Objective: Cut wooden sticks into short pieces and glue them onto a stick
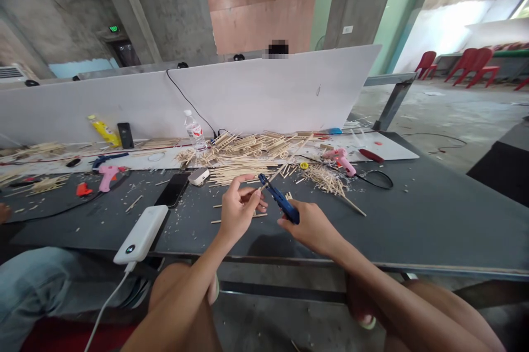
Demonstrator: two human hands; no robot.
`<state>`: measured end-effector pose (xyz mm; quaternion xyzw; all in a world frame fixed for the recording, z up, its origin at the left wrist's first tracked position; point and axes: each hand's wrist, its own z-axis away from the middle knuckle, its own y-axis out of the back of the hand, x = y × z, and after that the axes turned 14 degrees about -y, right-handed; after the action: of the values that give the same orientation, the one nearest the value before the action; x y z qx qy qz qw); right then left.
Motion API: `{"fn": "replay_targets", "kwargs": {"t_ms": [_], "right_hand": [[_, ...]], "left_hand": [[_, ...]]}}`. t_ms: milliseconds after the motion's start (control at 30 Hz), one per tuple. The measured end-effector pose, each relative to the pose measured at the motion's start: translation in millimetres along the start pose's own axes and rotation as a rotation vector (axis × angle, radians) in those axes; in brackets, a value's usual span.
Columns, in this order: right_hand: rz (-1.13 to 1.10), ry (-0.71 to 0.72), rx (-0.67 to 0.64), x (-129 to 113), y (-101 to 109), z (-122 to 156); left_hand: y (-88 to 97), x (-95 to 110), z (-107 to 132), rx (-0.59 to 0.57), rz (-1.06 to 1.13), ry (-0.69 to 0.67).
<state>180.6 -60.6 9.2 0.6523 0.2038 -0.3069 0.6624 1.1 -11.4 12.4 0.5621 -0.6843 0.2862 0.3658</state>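
Note:
Between the thumb and fingers of my left hand [242,206] is a thin wooden stick [276,173], slanting up and to the right. My right hand [312,225] is wrapped around the blue handles of a cutting tool [281,198], whose head meets the stick near my left fingertips. Whether its jaws are closed on the wood is too small to tell. Below my left hand a few cut sticks [217,222] lie on the dark table [413,214]. Just beyond my hands spreads a pile of loose sticks [235,171].
Small stick assemblies [252,144] are heaped at the back, beside a plastic bottle [193,127]. Pink glue guns lie right [342,161] and left [111,176]. A phone [172,190] and a white power bank [141,233] with a cable are left. A white partition [256,93] stands behind.

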Motion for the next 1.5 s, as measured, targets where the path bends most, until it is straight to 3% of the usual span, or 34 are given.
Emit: {"fn": "replay_targets", "kwargs": {"t_ms": [333, 667, 1500], "right_hand": [[0.174, 0.047, 0.048, 5.1, -4.4, 0.9], [0.251, 0.02, 0.071, 4.8, -5.4, 0.8], [0.228, 0.02, 0.075, 1.9, -4.6, -0.1]], "left_hand": [[3.1, 1.7, 2.7, -0.091, -0.076, 0.001], [10.4, -11.1, 1.7, -0.164, -0.149, -0.068], [7.2, -17.5, 1.2, 0.031, 0.018, 0.037]]}}
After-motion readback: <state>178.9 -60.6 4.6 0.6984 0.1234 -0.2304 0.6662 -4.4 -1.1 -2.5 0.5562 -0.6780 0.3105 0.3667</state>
